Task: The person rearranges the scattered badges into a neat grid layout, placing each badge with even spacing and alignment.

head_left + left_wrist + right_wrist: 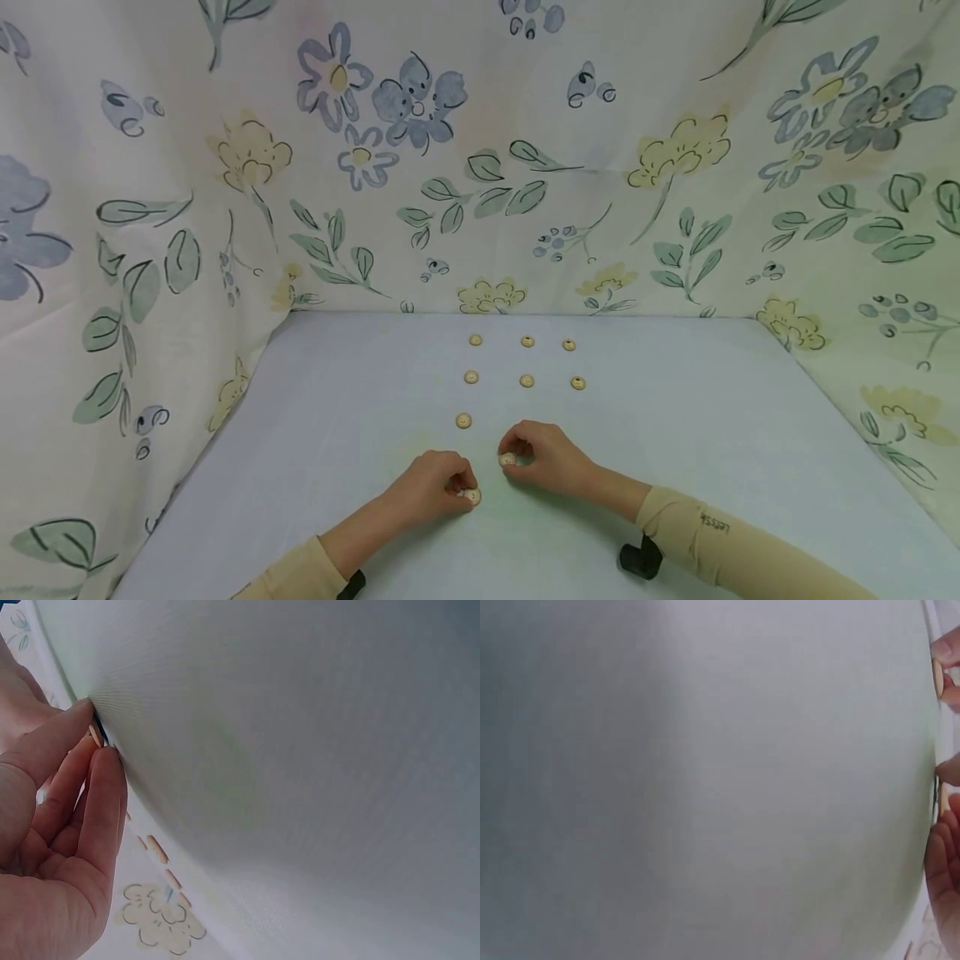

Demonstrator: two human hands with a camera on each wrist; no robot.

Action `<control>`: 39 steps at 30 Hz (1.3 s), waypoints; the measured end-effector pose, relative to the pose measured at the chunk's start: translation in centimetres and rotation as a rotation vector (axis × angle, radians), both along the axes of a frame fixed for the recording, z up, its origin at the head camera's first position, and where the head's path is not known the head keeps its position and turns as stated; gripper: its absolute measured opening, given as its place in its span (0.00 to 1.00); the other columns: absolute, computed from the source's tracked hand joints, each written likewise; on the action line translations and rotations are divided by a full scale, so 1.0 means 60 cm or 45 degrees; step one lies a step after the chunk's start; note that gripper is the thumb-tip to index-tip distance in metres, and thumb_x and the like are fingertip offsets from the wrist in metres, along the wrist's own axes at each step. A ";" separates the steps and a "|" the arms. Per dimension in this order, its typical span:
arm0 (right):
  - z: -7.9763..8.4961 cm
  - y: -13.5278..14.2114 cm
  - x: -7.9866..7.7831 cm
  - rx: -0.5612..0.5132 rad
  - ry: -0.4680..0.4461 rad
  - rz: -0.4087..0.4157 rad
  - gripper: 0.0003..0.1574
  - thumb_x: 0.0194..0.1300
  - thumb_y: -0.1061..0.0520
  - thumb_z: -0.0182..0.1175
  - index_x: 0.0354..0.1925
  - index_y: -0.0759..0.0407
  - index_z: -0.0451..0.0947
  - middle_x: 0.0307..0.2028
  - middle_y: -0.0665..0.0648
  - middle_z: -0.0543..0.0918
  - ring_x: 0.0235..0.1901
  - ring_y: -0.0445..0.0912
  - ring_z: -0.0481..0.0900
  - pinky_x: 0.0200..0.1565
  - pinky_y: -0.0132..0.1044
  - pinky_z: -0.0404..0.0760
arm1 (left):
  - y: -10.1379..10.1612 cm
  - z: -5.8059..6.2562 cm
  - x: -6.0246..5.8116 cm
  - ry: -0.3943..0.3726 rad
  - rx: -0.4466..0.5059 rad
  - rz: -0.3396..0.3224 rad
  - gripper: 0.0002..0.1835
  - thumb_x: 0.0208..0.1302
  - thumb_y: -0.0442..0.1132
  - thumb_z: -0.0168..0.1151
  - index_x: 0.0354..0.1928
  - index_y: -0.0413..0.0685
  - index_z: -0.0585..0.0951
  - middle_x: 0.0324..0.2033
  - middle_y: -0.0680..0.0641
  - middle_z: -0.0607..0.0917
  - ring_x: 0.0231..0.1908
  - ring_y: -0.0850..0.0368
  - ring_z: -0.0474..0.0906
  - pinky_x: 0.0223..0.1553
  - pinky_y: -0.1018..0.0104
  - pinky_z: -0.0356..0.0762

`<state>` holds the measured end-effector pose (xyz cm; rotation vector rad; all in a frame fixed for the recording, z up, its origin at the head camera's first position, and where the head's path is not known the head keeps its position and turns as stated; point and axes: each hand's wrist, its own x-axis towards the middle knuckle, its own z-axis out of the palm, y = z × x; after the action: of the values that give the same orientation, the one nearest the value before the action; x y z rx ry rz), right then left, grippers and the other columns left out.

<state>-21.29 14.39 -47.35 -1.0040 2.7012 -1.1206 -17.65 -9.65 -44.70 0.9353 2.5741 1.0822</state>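
Note:
My left hand pinches a round wooden button between thumb and fingers, close over the white table. Ahead and to its right, my right hand grips another wooden button by its edge, low over the surface. The left wrist view shows the pinched button edge-on, partly hidden by fingers. Both held buttons appear at the right border of the right wrist view, the left hand's button above the other. A single loose button lies just beyond the hands.
Farther back lie two rows of three similar buttons, among them a middle-row button and a back-row button. Flower-print cloth hangs behind and beside the white table. Dark wrist cameras, such as the right one, sit under the forearms.

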 end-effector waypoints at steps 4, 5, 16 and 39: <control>0.002 0.008 -0.006 -0.009 -0.006 -0.016 0.10 0.58 0.60 0.69 0.40 0.52 0.80 0.35 0.44 0.81 0.36 0.39 0.77 0.42 0.33 0.78 | 0.000 0.000 -0.001 -0.002 -0.004 0.002 0.06 0.51 0.29 0.71 0.29 0.45 0.83 0.24 0.55 0.80 0.26 0.65 0.72 0.30 0.72 0.72; 0.002 0.011 -0.009 -0.010 -0.007 -0.023 0.10 0.59 0.59 0.68 0.40 0.51 0.80 0.36 0.44 0.81 0.37 0.39 0.76 0.42 0.33 0.78 | 0.000 0.000 -0.001 0.000 -0.005 0.003 0.06 0.52 0.29 0.71 0.29 0.45 0.83 0.24 0.55 0.80 0.26 0.65 0.73 0.30 0.72 0.72; -0.004 0.039 -0.046 0.000 0.035 -0.113 0.11 0.59 0.58 0.69 0.41 0.52 0.80 0.37 0.43 0.81 0.37 0.38 0.76 0.42 0.33 0.78 | 0.001 -0.002 -0.001 0.004 0.003 0.011 0.06 0.52 0.29 0.71 0.29 0.45 0.83 0.24 0.55 0.80 0.26 0.65 0.73 0.30 0.72 0.72; -0.008 0.057 -0.073 -0.028 0.006 -0.150 0.12 0.58 0.58 0.70 0.42 0.53 0.81 0.36 0.44 0.81 0.36 0.40 0.76 0.41 0.34 0.78 | 0.001 -0.004 0.002 0.016 0.011 0.019 0.06 0.51 0.28 0.71 0.28 0.45 0.82 0.24 0.55 0.80 0.26 0.65 0.73 0.30 0.73 0.72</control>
<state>-25.66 17.82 -47.86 -0.8618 2.7905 -1.1700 -17.54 -9.60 -44.95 0.9294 2.5923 1.0952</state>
